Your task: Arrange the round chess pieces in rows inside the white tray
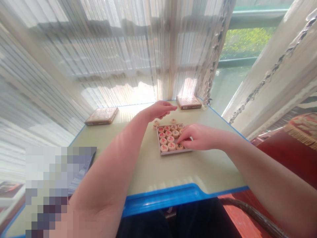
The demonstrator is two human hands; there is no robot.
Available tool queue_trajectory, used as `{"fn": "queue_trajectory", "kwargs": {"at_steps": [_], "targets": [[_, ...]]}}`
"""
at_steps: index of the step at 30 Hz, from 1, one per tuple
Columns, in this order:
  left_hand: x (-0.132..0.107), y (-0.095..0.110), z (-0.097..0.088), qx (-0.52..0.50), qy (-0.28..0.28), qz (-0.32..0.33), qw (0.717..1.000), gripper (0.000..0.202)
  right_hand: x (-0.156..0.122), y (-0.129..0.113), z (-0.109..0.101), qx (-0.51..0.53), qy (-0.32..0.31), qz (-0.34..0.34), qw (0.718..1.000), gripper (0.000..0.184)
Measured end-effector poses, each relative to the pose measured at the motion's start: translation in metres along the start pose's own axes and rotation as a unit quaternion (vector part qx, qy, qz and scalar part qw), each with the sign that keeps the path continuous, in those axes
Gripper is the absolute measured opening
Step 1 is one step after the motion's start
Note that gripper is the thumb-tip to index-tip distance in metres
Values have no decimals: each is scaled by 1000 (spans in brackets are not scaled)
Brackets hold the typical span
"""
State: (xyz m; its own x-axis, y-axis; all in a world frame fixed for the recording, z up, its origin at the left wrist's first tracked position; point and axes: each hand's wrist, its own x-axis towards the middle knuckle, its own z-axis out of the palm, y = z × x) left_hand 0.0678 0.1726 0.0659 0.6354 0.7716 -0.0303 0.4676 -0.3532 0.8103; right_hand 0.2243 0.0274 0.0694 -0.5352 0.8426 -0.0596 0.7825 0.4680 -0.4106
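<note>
A shallow box [176,152] on the table holds rows of round Chinese chess pieces [171,146] with red and black characters. My right hand [195,136] reaches over its right side, fingers bent down onto a black-marked piece [179,146] in the front row. That hand covers the pieces at the right of the box. Beyond the box, my left hand [160,110] hangs above the table with its fingers stretched out to the right, holding nothing that I can see. A few loose pieces [156,122] lie behind the box, below the left hand, and another loose piece [173,121] sits to their right.
The pale table [148,175] has a blue rim with a molded groove [163,201] at the front. Flat boxes stand at the back left [102,115] and back right [189,102]. Curtains [123,49] hang behind. A dark-edged object, partly pixelated, lies at left.
</note>
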Motion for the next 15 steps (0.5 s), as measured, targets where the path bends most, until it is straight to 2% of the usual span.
{"fn": "queue_trajectory", "kwargs": {"at_steps": [2,4,6,9,11,15], "targets": [[5,-3,0,114,94,-14,989,29,-1,1,0,5,2,-3,1000,31],[9,-5,1,222,141,-42,964,26,-1,1,0,11,0,-3,1000,30],[11,-5,2,296,113,-89,944,24,-1,1,-1,18,2,-4,1000,30],[10,-3,1,341,57,-163,924,21,-1,-1,-2,20,11,4,1000,30],[9,-3,-3,314,40,-190,930,19,-1,-1,-3,18,27,18,999,29],[9,-6,-13,208,-24,-198,958,25,3,6,-4,10,85,42,995,26]]}}
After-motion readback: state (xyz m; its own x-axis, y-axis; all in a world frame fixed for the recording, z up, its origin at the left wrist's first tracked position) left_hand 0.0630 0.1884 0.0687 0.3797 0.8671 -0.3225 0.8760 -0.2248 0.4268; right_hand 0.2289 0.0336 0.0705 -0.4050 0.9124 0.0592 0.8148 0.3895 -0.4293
